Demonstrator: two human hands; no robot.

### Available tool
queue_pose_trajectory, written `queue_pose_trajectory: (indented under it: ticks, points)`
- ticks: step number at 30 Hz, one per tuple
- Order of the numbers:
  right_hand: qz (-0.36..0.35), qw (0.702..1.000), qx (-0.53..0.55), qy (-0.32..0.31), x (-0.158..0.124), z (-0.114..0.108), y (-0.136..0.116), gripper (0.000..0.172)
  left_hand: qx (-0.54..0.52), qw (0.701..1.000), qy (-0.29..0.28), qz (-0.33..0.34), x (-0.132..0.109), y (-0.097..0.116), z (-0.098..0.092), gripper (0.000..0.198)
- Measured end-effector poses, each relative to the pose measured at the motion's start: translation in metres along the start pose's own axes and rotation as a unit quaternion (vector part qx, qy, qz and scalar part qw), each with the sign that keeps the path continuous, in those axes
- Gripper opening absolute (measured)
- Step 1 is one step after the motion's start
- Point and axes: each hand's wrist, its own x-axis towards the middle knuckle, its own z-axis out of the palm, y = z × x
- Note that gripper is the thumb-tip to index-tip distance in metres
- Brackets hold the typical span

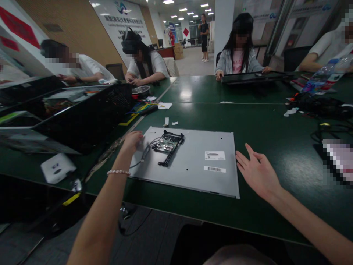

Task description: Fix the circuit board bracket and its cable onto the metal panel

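A flat silver display panel (198,147) lies back side up on the green table in front of me. On its left half sits a small circuit board (167,142) in a black plastic bracket (168,156), with grey cables (147,150) running off to the left edge. Two white labels (214,155) are stuck on its right half. My left hand (132,141) is at the panel's left edge, its fingertips partly hidden. At the right edge my right hand (256,171) has its fingers stretched and spread, palm turned toward the panel, fingertips at or almost at the edge.
On the left stands a large open black computer case (88,114), with a white box-shaped device (57,168) nearer me. Cables (143,108) and paper scraps (166,121) lie beyond the panel. Black cables (322,106), plastic bottles (321,75) and a blurred phone-like object are at right. Several people sit around.
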Motion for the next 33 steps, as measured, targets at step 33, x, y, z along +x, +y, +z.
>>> queue_pose_trajectory:
  ticks: [33]
  points:
    - [-0.107, 0.970, -0.117, 0.186, -0.056, -0.068, -0.047, 0.063, -0.229, 0.961, -0.142, -0.057, -0.141, 0.036, 0.040, 0.036]
